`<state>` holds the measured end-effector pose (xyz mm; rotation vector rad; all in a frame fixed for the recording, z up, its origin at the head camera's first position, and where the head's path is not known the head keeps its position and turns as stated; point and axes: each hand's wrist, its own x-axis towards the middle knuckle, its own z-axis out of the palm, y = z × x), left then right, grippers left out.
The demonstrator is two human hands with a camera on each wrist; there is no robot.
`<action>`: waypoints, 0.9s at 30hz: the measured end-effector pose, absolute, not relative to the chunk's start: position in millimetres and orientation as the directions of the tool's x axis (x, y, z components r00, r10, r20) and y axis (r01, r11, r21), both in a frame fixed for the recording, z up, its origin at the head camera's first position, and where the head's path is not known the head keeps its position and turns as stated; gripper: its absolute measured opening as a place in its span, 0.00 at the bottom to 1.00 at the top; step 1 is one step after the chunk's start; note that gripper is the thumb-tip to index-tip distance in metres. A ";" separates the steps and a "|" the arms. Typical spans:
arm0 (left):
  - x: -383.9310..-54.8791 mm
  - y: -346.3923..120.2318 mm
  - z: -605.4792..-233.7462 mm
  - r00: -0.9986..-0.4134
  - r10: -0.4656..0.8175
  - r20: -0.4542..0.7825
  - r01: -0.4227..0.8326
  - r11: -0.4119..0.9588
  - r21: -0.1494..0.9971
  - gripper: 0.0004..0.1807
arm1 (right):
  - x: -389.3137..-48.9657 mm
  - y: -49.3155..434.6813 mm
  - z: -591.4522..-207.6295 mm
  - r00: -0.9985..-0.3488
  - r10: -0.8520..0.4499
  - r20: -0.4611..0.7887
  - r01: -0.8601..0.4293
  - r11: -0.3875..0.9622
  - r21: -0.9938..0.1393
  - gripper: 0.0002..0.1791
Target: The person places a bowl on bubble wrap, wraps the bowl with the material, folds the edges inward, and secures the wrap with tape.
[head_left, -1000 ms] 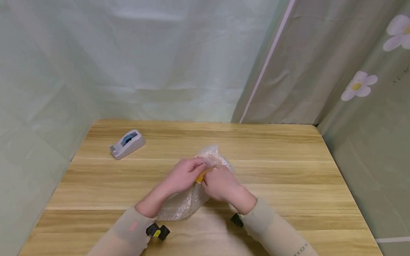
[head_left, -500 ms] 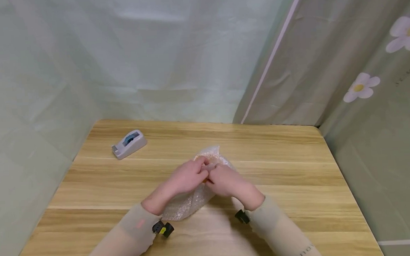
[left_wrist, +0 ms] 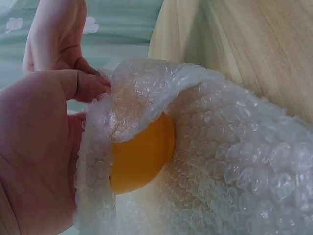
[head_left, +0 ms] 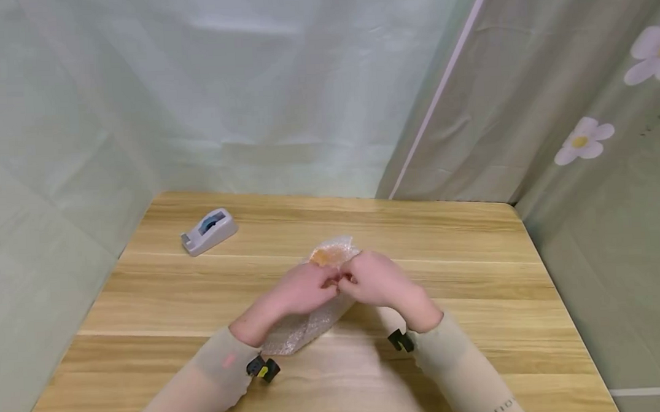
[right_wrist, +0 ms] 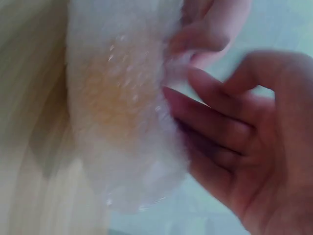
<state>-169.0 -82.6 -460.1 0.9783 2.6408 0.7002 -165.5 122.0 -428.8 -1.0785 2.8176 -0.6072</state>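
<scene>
A sheet of bubble wrap (head_left: 299,333) is wrapped round a smooth, rounded yellow-orange object (left_wrist: 142,159). In the left wrist view the object's bare side shows through the open end of the wrap, while its full shape stays hidden. My left hand (head_left: 306,290) pinches the edge of the wrap between thumb and fingers. Close against it, my right hand (head_left: 380,280) holds the same edge with curled fingers. In the right wrist view the yellow colour shows through the layer of bubbles, and my right fingers (right_wrist: 210,122) lie along the wrap's side.
A grey tape dispenser (head_left: 209,231) with a blue roll core stands at the back left of the wooden table (head_left: 469,347). Pale curtains (head_left: 281,110) hang behind the table and along its sides. Both wrists carry small black camera mounts.
The right hand has shifted slightly right and up along the wrap. The left hand has drawn back a little, so that the yellow patch now shows beyond the hands.
</scene>
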 end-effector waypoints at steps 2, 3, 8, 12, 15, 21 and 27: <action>-168.1 -82.0 -460.3 -0.717 0.695 -0.061 0.592 0.652 0.473 0.21 | -169.7 124.1 -430.3 -0.796 -0.591 0.132 -0.589 0.702 -0.400 0.15; -167.6 -81.8 -461.3 -0.703 0.707 -0.073 0.612 0.655 0.443 0.22 | -171.8 124.9 -431.8 -0.809 -0.566 0.157 -0.576 0.712 -0.403 0.14; -162.8 -80.2 -460.6 -0.663 0.735 -0.142 0.673 0.668 0.318 0.27 | -177.3 126.6 -440.2 -0.816 -0.554 0.166 -0.573 0.736 -0.361 0.09; -159.3 -79.0 -458.8 -0.672 0.720 -0.173 0.657 0.687 0.312 0.29 | -175.8 127.1 -443.0 -0.786 -0.607 0.118 -0.610 0.730 -0.309 0.09; -159.0 -79.4 -459.8 -0.681 0.707 -0.191 0.643 0.702 0.307 0.32 | -174.8 126.8 -444.2 -0.779 -0.620 0.094 -0.615 0.727 -0.306 0.09; -159.9 -78.2 -459.6 -0.682 0.701 -0.207 0.636 0.709 0.304 0.37 | -174.5 126.3 -448.6 -0.748 -0.661 0.060 -0.645 0.703 -0.299 0.09; -162.5 -76.5 -460.1 -0.675 0.717 -0.174 0.656 0.691 0.303 0.35 | -173.2 122.6 -449.8 -0.706 -0.707 0.051 -0.703 0.691 -0.169 0.09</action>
